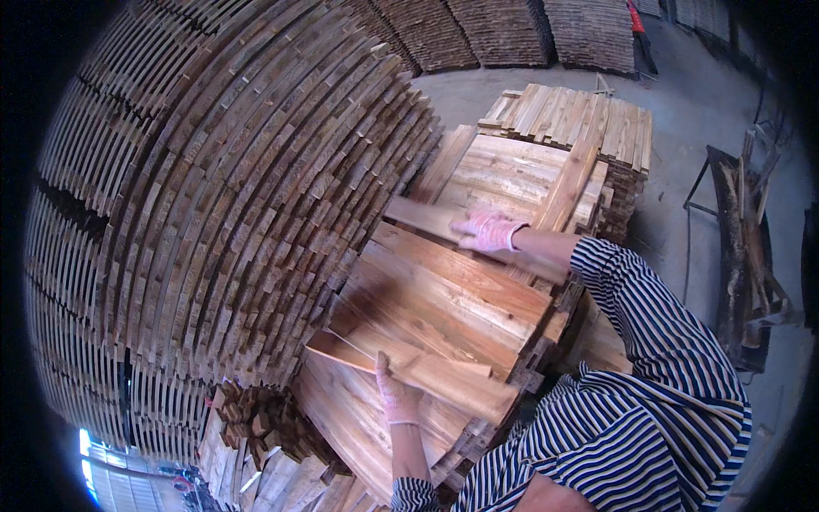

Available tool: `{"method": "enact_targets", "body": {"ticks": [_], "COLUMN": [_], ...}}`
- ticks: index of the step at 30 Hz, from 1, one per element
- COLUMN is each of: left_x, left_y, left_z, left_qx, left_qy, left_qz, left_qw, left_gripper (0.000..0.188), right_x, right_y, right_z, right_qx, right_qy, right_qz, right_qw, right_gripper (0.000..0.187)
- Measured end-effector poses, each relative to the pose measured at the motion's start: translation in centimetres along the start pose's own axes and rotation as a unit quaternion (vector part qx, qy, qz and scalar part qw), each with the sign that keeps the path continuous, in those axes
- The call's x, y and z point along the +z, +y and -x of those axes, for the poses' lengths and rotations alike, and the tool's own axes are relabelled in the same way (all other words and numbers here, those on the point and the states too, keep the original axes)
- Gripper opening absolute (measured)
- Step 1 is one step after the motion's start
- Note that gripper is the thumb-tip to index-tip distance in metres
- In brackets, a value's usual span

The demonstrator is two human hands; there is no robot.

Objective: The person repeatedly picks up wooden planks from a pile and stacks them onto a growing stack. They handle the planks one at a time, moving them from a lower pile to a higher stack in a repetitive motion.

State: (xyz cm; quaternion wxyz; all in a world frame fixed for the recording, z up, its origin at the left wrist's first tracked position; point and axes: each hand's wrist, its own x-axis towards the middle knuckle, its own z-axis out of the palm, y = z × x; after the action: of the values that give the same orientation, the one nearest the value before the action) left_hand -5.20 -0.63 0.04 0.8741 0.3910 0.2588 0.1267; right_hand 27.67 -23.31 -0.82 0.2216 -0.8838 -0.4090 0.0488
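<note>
My left hand (pixel 397 394), in a pale pink work glove, grips a wooden plank (pixel 452 378) near its middle. The thumb shows at the plank's edge; the other fingers are partly hidden. That plank lies slantwise over a stack of planks (pixel 461 294), tilted and slightly blurred. Farther off, my right hand (pixel 488 230), gloved alike, is closed over another plank (pixel 422 218), smeared by motion. This second plank crosses the far part of the stack, its right end (pixel 542 266) reaching under my wrist.
A tall wall of stacked boards (pixel 247 196) rises close on the left. Beyond my right hand stands a smaller stack of pale boards (pixel 554 115). A metal rack with rough wood (pixel 738 230) is at the right. More board stacks (pixel 499 34) line the back.
</note>
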Motion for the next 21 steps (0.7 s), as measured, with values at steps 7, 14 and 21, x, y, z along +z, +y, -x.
{"method": "enact_targets", "body": {"ticks": [7,14,21], "left_x": [13.3,17.9,17.4], "left_y": [-4.3,-7.7,-8.9], "left_z": [-2.8,-6.0,-3.6], "left_qx": [0.011,-0.018,-0.072], "left_qy": [-0.107,-0.073,-0.074], "left_qz": [0.041,0.078,0.159], "left_qw": [0.993,0.994,0.982], "left_gripper": [0.067,0.069,0.048], "right_x": [-1.2,-6.6,-3.3], "right_y": [-7.8,-4.7,3.4], "right_z": [2.9,4.7,-3.6], "right_qx": [-0.058,0.001,0.074], "right_qy": [-0.061,-0.056,-0.026], "right_qz": [-0.140,-0.155,-0.028], "right_qw": [0.987,0.986,0.997], "right_gripper": [0.086,0.102,0.083]}}
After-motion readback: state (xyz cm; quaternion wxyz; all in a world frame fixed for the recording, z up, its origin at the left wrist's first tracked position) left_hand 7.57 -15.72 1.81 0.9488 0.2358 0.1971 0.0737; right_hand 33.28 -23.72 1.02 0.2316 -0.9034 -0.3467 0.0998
